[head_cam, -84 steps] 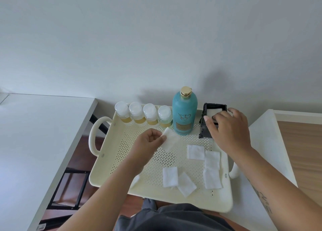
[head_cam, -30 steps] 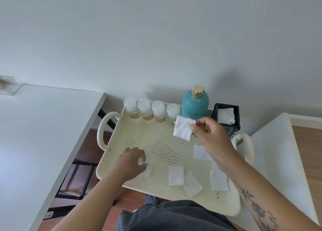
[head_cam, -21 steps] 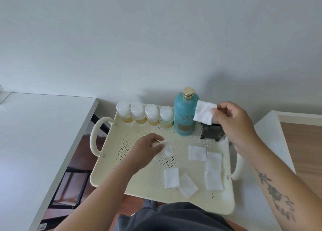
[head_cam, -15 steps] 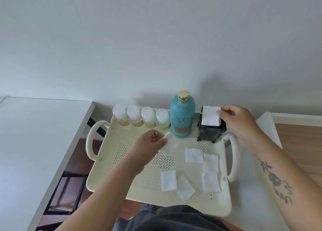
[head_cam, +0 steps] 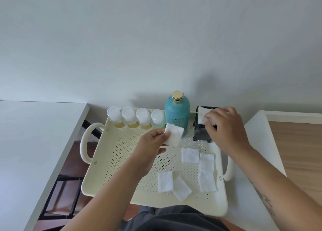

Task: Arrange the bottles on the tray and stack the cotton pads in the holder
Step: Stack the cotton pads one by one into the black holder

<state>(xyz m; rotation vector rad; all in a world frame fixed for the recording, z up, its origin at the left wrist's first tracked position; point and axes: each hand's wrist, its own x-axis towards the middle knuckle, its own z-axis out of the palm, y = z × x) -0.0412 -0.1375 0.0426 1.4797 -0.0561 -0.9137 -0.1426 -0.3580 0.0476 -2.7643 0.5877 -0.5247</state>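
Observation:
A cream perforated tray (head_cam: 122, 161) carries several small white-capped bottles (head_cam: 135, 119) in a row along its far edge, with a tall teal bottle (head_cam: 176, 115) next to them. At the far right corner stands the black holder (head_cam: 200, 131). My right hand (head_cam: 226, 127) hovers over the holder's top and presses a white cotton pad (head_cam: 202, 115) into it with its fingertips. My left hand (head_cam: 151, 148) pinches another cotton pad (head_cam: 174, 134) above the tray, in front of the teal bottle. Several loose cotton pads (head_cam: 206, 171) lie on the tray's near right part.
The tray sits between a white table (head_cam: 31, 143) on the left and a white surface (head_cam: 257, 143) on the right. A grey wall rises right behind. Wooden floor (head_cam: 299, 152) shows at the far right. My dark-clothed lap is below the tray's near edge.
My right hand brought a pad from mid-air down onto the holder and now pushes it in. My left hand lifted its pad up toward the teal bottle.

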